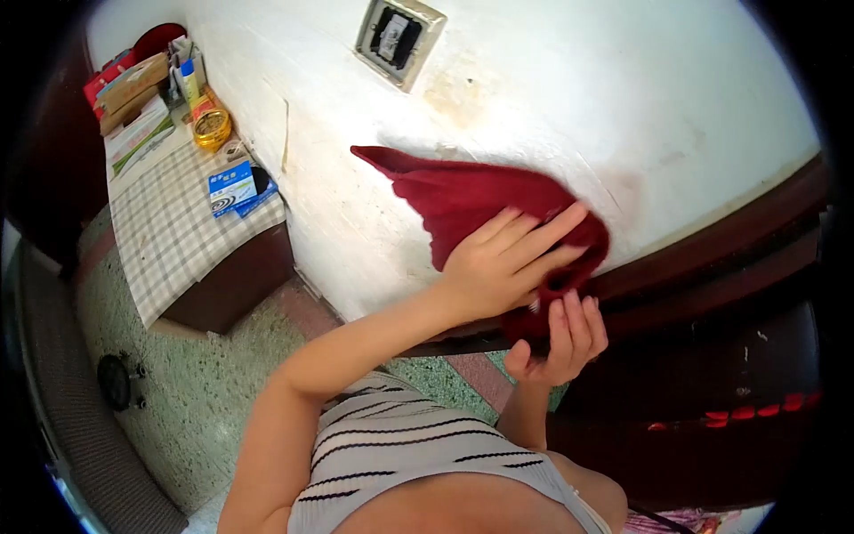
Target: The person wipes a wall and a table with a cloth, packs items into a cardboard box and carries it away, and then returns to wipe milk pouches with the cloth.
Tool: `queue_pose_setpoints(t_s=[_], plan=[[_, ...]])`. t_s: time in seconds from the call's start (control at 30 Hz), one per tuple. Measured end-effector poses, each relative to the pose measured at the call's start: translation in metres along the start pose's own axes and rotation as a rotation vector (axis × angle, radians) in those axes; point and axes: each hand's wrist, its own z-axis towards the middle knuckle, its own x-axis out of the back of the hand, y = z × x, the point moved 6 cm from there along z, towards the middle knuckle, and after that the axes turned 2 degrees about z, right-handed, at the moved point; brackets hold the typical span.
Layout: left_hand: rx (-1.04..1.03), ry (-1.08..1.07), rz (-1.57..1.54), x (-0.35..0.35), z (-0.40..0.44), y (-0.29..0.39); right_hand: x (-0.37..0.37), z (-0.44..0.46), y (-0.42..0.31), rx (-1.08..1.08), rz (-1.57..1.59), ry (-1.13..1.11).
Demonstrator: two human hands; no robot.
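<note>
A dark red cloth lies spread against the white wall, its pointed corner reaching to the upper left and its right end bunched into folds. My left hand rests flat on the cloth with its fingers spread, pressing it to the wall. Just below, my right hand has its thumb apart from its slightly bent fingers. Its fingertips are at the lower folds of the cloth; whether they pinch any fabric is not visible.
A wall socket is above the cloth. Dark wooden furniture stands at the right. At the left, a table with a checked cloth bears a blue box, a golden bowl and papers. Speckled floor shows below.
</note>
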Motion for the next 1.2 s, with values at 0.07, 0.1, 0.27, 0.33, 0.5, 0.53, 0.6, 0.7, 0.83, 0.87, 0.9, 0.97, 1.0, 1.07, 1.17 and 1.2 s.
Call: queue_pose_setpoints(t_s=[0.07, 0.1, 0.27, 0.33, 0.5, 0.53, 0.6, 0.7, 0.83, 0.87, 0.9, 0.97, 1.0, 1.07, 1.17, 1.2], plan=[[-0.03, -0.129, -0.028, -0.007, -0.042, -0.002, 0.001, 0.0, 0.002, 0.021, 0.006, 0.002], [-0.035, -0.23, -0.031, -0.012, -0.067, -0.002, 0.001, 0.0, 0.002, 0.018, 0.029, -0.015], [0.015, -0.303, -0.025, -0.01, -0.075, 0.002, 0.0, 0.001, 0.001, -0.008, 0.061, 0.014], [-0.012, -0.198, -0.021, -0.005, -0.043, 0.004, -0.001, 0.001, 0.0, -0.015, 0.054, 0.042], [0.053, -0.003, -0.031, 0.005, 0.012, 0.005, -0.001, 0.004, -0.002, -0.098, -0.041, 0.081], [0.031, 0.103, -0.027, 0.003, 0.002, 0.0, -0.001, 0.003, 0.001, -0.095, -0.015, 0.07], [0.105, 0.096, -0.024, 0.007, -0.032, -0.013, -0.007, 0.004, 0.0, -0.037, -0.034, -0.056], [0.349, 0.243, 0.272, 0.01, -0.106, -0.048, -0.012, 0.005, -0.001, -0.048, -0.019, -0.073], [1.025, 0.721, -0.299, 0.014, -0.173, -0.12, -0.016, 0.006, 0.0, 0.015, -0.015, -0.083], [1.083, 0.623, -0.078, 0.019, -0.177, -0.13, -0.017, 0.005, -0.001, 0.024, -0.011, -0.093], [1.196, 0.786, -0.306, 0.012, -0.185, -0.144, -0.017, 0.005, -0.001, 0.024, -0.013, -0.101], [1.108, 0.665, -0.081, 0.021, -0.157, -0.124, -0.014, 0.004, 0.0, 0.005, -0.001, -0.085], [1.05, 0.596, -0.006, 0.023, -0.139, -0.108, -0.015, 0.003, 0.0, 0.007, -0.002, -0.084], [1.016, 0.646, -0.354, 0.011, -0.123, -0.087, -0.009, 0.001, 0.002, -0.037, 0.069, 0.085], [0.667, 0.376, -0.228, 0.0, -0.103, -0.041, -0.003, 0.008, -0.002, -0.02, 0.02, 0.108], [0.486, 0.222, -0.087, -0.003, -0.102, -0.027, -0.004, 0.008, -0.001, -0.013, -0.002, 0.095]])
